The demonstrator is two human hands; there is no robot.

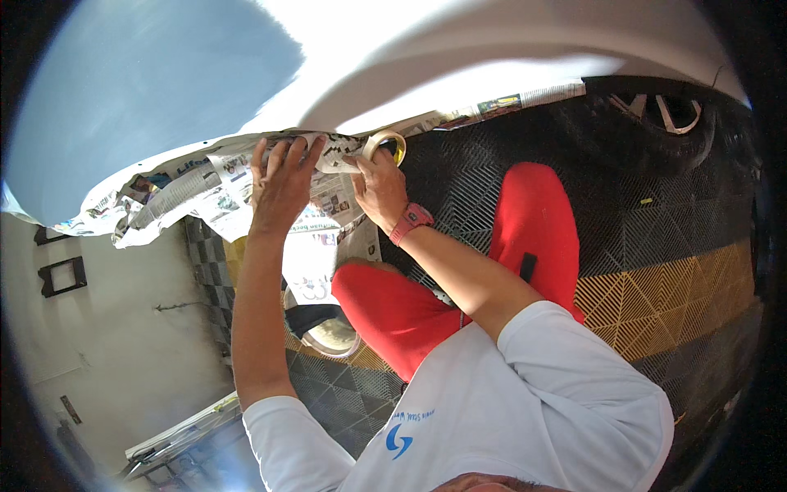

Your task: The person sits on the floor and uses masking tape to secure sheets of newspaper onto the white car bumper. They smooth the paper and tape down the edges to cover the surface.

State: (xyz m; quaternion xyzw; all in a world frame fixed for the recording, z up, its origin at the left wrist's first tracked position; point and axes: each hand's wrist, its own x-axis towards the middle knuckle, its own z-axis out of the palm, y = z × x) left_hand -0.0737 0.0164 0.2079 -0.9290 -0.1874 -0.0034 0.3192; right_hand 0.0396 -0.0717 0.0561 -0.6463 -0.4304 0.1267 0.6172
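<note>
My left hand (283,184) lies flat on the newspaper sheets (230,200) along the lower edge of a car's body panel (344,92), its fingers spread and the fingertips at that edge. Just to the right, my right hand (382,187) grips a roll of masking tape (401,149) by its ring, close to the paper. The newspaper hangs down from the panel's edge, creased, with one sheet reaching toward the floor by my knee. Whether tape runs under my left fingertips is hidden.
A car wheel (664,117) with a dark tyre stands at the upper right. More newspaper (504,107) runs along the panel toward it. Black and yellow slatted tiles (664,301) cover the floor. My bent, red-clad knees (535,215) are close below the panel; a pale wall (123,344) is at left.
</note>
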